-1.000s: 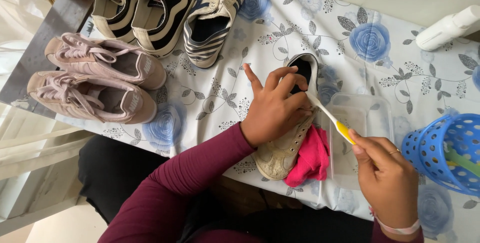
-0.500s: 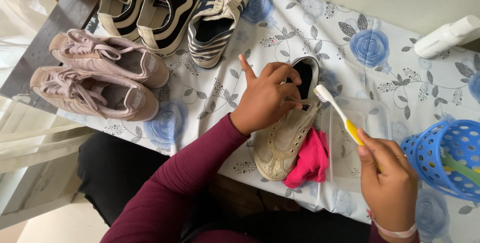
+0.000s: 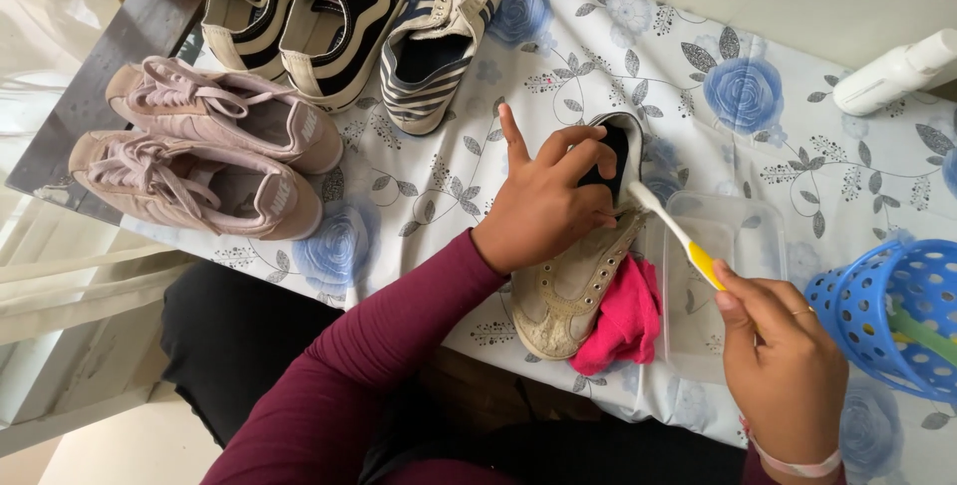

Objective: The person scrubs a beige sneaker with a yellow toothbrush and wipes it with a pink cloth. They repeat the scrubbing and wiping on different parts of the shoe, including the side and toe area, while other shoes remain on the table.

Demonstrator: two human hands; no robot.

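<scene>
Head view: left hand (image 3: 548, 201) grips shoe (image 3: 578, 276); right hand (image 3: 783, 370) angles toothbrush (image 3: 678, 236).

A white tablecloth with blue roses (image 3: 743, 96) carries a cream lace-up shoe (image 3: 568, 291), a pink cloth (image 3: 623, 321), two dusty-pink sneakers (image 3: 199, 151), and a blue perforated basket (image 3: 882, 311) at its right edge.

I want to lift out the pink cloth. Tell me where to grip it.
Pinch the pink cloth at its loose lower right fold, coming from the clear tray side; its left edge lies tucked against the cream shoe under the left hand.
</scene>
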